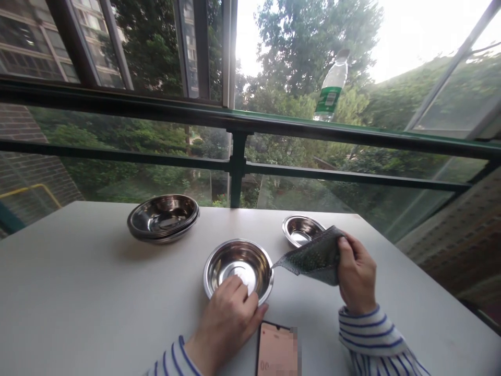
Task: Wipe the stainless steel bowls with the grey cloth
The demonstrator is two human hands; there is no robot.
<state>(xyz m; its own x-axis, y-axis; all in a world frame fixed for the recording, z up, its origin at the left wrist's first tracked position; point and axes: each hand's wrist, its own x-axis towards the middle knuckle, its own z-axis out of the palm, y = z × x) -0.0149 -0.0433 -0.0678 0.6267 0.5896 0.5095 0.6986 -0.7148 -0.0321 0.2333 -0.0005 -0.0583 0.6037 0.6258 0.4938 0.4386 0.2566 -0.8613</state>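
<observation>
A shiny metal bowl (264,256) stands upright on the white table in front of me. My left hand (230,316) is closed on its near rim, fingers curled over the edge into the bowl and thumb along the outside. Up to the right, my right hand (357,271) pinches a dark grey-green cloth (313,256) with a mesh-like texture. The cloth hangs in a folded, pointed shape, its tip by the bowl's right rim. Behind it sits a smaller metal bowl (299,232), partly covered from view by the cloth.
A stack of wider metal bowls (164,219) stands at the table's back left. Close to my left hand lies a phone (276,350) with a lit screen. A dark railing (164,116) runs behind the white table (97,297), with a clear plastic bottle (331,96) on top.
</observation>
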